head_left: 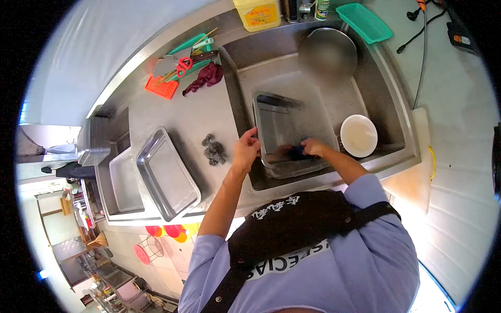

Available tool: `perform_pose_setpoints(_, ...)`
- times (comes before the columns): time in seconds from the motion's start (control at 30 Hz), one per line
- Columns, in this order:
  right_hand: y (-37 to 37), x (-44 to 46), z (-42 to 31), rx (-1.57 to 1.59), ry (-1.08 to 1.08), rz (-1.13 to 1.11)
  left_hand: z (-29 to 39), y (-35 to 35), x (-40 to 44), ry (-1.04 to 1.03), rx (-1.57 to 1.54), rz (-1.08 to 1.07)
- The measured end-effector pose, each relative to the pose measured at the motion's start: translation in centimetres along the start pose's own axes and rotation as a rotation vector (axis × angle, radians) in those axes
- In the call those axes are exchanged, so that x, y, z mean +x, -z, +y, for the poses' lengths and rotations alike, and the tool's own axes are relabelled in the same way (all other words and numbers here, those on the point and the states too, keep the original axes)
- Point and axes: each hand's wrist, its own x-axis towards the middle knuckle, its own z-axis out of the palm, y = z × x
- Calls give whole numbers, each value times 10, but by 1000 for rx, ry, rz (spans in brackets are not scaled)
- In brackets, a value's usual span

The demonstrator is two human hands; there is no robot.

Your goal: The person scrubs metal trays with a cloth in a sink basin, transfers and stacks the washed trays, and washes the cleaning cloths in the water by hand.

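A rectangular metal tray [284,122] sits tilted in the right sink basin. My left hand [246,150] grips its left rim, thumb and fingers closed around the edge. Inside the tray, near its lower right, my right hand [314,147] is closed on a dark blue scrubbing pad [297,152], mostly hidden by the fingers and shadow. To the right of the tray stands a white bowl [359,135]. Behind it in the basin is a round metal pan [327,55], partly blurred. Steel wool [213,149] lies on the counter left of my left hand.
A second metal tray [168,175] leans over the left basin's edge, with stacked trays [95,141] beyond. Red scissors [183,67], a purple cloth [206,78] and an orange grater [161,87] lie on the counter. A yellow jug [258,14] and a green basket [364,22] stand behind.
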Motion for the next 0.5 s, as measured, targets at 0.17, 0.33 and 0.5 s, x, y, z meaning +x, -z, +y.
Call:
perform_pose_setpoints(0.17,0,-32,-95,455,371,110,-16,-8,-12,-6,24,-58)
perform_pose_setpoints(0.33,12,22,-141,467,462,611,-7,-23,-35,-106,159,-86)
perform_pose_setpoints(0.5,23,53,-123,79,329,762,-18,-11,-29,-161,317,-41)
